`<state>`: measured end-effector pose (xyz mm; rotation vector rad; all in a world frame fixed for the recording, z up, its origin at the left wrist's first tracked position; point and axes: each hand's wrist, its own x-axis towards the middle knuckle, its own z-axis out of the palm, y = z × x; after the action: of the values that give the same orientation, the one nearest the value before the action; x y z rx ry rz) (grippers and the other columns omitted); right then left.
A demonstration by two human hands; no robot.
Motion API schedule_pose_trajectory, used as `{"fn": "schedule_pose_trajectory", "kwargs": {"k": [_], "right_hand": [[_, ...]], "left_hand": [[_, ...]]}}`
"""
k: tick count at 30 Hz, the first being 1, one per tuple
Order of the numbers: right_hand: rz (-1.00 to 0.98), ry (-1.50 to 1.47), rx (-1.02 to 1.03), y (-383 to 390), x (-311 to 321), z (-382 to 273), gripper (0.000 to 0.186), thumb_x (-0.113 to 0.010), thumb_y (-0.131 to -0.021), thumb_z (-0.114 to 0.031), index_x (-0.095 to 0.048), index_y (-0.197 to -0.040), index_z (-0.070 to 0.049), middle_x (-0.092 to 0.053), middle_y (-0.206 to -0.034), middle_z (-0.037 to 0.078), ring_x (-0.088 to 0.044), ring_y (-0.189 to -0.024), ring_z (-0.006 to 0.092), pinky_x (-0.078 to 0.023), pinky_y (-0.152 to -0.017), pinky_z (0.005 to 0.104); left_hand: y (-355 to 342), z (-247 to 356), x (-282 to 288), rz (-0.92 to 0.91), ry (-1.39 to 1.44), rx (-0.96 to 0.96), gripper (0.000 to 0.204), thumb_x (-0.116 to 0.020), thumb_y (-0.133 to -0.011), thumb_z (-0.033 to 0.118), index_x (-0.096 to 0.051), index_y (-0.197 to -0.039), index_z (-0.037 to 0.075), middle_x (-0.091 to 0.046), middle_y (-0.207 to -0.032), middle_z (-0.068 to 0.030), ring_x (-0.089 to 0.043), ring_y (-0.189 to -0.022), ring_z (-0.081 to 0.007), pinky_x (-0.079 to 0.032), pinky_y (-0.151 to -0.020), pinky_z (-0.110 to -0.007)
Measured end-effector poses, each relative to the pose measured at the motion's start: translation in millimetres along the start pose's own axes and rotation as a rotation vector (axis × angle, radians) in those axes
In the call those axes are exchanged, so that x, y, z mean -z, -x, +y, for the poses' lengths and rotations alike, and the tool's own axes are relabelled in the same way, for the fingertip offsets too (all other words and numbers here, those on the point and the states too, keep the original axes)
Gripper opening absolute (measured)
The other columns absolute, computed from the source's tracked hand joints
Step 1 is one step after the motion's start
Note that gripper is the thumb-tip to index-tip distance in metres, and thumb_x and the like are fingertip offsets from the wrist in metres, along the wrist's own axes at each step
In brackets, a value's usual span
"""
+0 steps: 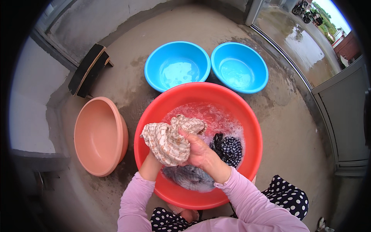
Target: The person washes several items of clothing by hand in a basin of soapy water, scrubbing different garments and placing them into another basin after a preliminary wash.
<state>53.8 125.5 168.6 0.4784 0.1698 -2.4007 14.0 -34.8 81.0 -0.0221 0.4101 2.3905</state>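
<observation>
Some progress, likely: holding patterned cloth (164, 145) over red basin (254, 149) in right hand (199, 150); cannot tell grip of left hand (153, 158). Left soaking: dark checked cloth (232, 150), grey cloth (187, 178).

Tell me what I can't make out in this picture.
- Left fingers: head view, hidden by the bunched cloth.
- Tub floor: head view, mostly covered by suds and wet clothes.
- Motorbikes outside: head view, too small and too near the dark rim for detail.
- Lower-right object: head view, cut off by the lower edge.
</observation>
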Motion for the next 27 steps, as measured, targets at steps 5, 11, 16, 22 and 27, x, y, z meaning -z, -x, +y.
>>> {"fn": "schedule_pose_trajectory", "kwargs": {"k": [5,11,16,22,27], "right_hand": [[0.108,0.014,0.014,8.9,18.5,25.0,0.048,-0.075,-0.082,-0.025,-0.056,-0.123,-0.006,-0.063,-0.118,0.01,-0.062,-0.107,0.0227,-0.05,-0.091,0.0404],[0.147,0.635,0.24,10.1,8.2,22.1,0.066,-0.084,-0.072,-0.019,-0.051,-0.126,-0.002,-0.062,-0.115,0.006,-0.059,-0.105,0.016,-0.048,-0.091,0.0317],[0.175,0.957,0.347,-7.3,57.2,20.1,0.061,-0.084,-0.068,-0.013,-0.054,-0.12,-0.001,-0.064,-0.112,0.009,-0.062,-0.101,0.0188,-0.05,-0.088,0.0321],[0.358,1.107,0.402,-17.9,80.0,7.9,0.054,-0.082,-0.068,-0.012,-0.057,-0.115,0.0,-0.067,-0.104,0.011,-0.064,-0.095,0.0203,-0.051,-0.085,0.0328],[0.36,0.626,0.151,0.9,31.2,-16.4,0.056,-0.066,-0.087,-0.047,-0.057,-0.12,-0.003,-0.065,-0.108,0.009,-0.064,-0.094,0.0175,-0.052,-0.081,0.0305]], "left_hand": [[-17.0,-13.4,5.0,0.158,0.087,0.221,0.048,-0.05,-0.093,0.044,-0.055,-0.121,0.005,-0.061,-0.117,-0.0121,-0.06,-0.105,-0.0282,-0.049,-0.094,-0.044],[-30.7,26.1,-4.4,0.31,-0.244,0.238,0.032,-0.052,-0.095,0.033,-0.059,-0.111,0.006,-0.065,-0.103,-0.0098,-0.064,-0.09,-0.0267,-0.054,-0.083,-0.041],[-55.5,11.5,-80.6,0.284,-1.451,0.008,0.033,-0.076,-0.075,0.024,-0.058,-0.093,0.003,-0.065,-0.085,-0.0105,-0.064,-0.075,-0.0237,-0.052,-0.07,-0.039],[-61.2,-9.0,-67.0,0.43,-1.806,-0.154,0.046,-0.08,-0.068,0.03,-0.053,-0.093,0.003,-0.063,-0.083,-0.0191,-0.062,-0.076,-0.0338,-0.048,-0.07,-0.042],[-63.8,3.1,-64.5,0.542,-1.752,-0.133,0.051,-0.079,-0.076,0.03,-0.049,-0.109,0.004,-0.061,-0.098,-0.0133,-0.06,-0.089,-0.0256,-0.048,-0.079,-0.036]]}}
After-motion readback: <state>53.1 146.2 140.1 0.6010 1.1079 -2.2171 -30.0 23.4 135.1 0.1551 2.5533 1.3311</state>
